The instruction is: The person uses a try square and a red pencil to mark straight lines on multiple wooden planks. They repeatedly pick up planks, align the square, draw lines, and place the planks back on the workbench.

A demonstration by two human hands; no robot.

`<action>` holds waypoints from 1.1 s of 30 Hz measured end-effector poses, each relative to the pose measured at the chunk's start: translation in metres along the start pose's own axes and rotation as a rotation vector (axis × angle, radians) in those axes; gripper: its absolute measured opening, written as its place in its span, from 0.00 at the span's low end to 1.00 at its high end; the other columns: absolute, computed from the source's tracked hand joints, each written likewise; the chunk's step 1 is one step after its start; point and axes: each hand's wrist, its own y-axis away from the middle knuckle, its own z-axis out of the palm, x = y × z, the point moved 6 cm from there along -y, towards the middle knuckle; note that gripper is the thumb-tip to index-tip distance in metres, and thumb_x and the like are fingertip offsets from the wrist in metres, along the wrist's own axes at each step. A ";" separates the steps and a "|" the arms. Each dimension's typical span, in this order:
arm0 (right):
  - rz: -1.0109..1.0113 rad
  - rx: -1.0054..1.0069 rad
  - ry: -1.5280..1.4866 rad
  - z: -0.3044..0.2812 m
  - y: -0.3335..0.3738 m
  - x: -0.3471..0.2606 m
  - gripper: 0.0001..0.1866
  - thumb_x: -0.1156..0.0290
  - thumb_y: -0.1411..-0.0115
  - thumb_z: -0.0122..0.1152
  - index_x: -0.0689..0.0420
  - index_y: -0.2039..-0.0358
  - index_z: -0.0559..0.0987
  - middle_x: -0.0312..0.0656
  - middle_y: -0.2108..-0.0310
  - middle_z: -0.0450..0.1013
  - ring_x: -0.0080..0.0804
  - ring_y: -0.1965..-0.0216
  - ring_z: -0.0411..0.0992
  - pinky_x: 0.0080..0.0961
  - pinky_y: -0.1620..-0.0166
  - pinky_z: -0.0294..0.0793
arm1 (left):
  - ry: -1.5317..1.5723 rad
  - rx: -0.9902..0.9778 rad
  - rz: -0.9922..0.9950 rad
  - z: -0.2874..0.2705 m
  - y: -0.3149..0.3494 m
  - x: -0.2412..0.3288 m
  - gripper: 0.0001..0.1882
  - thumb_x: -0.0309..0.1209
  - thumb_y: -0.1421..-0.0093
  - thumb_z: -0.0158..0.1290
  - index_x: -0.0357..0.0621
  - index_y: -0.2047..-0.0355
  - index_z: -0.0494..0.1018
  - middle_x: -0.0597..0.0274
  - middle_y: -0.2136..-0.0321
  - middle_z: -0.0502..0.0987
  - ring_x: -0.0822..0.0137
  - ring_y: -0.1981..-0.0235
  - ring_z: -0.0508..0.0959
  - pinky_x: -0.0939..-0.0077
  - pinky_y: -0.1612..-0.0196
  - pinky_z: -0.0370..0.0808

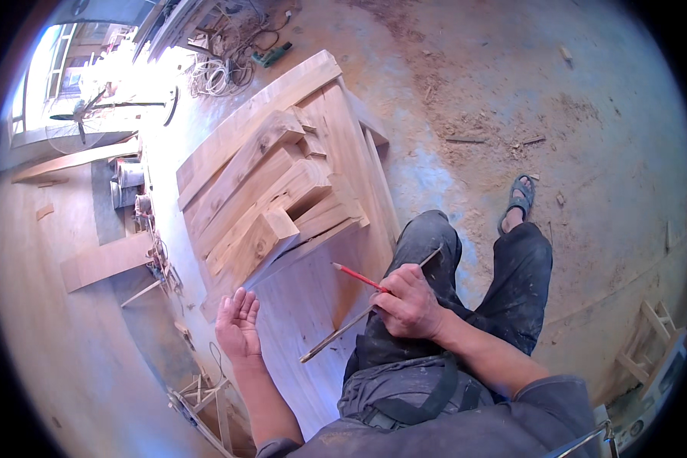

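My right hand point(411, 304) is closed in front of my thigh around a red pencil point(356, 275), whose tip points left. A long, narrow straight strip point(336, 336) passes through the same grip; I cannot tell if it is a ruler. My left hand point(238, 324) is open, palm up with fingers loosely bent and nothing in it, beside the near left end of the wood. Ahead lie several thick wooden pieces point(259, 237), side by side on a pale wooden work surface point(301, 305). A wide plank point(263, 114) runs along their far left side.
A green power tool point(272, 55) and coiled cable point(210, 76) lie on the floor beyond the wood. Buckets point(127, 177) and a flat board point(107, 262) stand at the left, near a fan point(76, 117). Wood scraps and shavings point(466, 114) cover the floor ahead right.
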 end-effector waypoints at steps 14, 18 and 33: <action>-0.004 0.077 0.125 -0.020 0.031 -0.016 0.13 0.80 0.57 0.69 0.54 0.69 0.78 0.43 0.63 0.74 0.46 0.60 0.74 0.44 0.52 0.71 | -1.483 -0.156 0.950 -0.007 -0.059 0.017 0.49 0.24 0.53 0.73 0.35 0.30 0.63 0.40 0.34 0.68 0.41 0.31 0.65 0.52 0.27 0.63; 0.030 0.118 0.184 -0.030 0.027 -0.029 0.14 0.82 0.57 0.68 0.55 0.69 0.77 0.44 0.64 0.74 0.47 0.62 0.74 0.44 0.53 0.71 | -1.520 -0.141 0.850 -0.017 -0.067 0.031 0.53 0.25 0.55 0.74 0.36 0.29 0.61 0.44 0.34 0.68 0.42 0.32 0.66 0.50 0.28 0.64; 0.535 0.265 0.118 -0.051 0.070 -0.044 0.10 0.79 0.39 0.72 0.55 0.67 0.77 0.27 0.70 0.63 0.18 0.70 0.58 0.18 0.65 0.56 | -1.338 0.151 0.725 -0.143 -0.093 0.013 0.55 0.29 0.55 0.75 0.39 0.27 0.60 0.47 0.26 0.60 0.45 0.23 0.55 0.51 0.21 0.52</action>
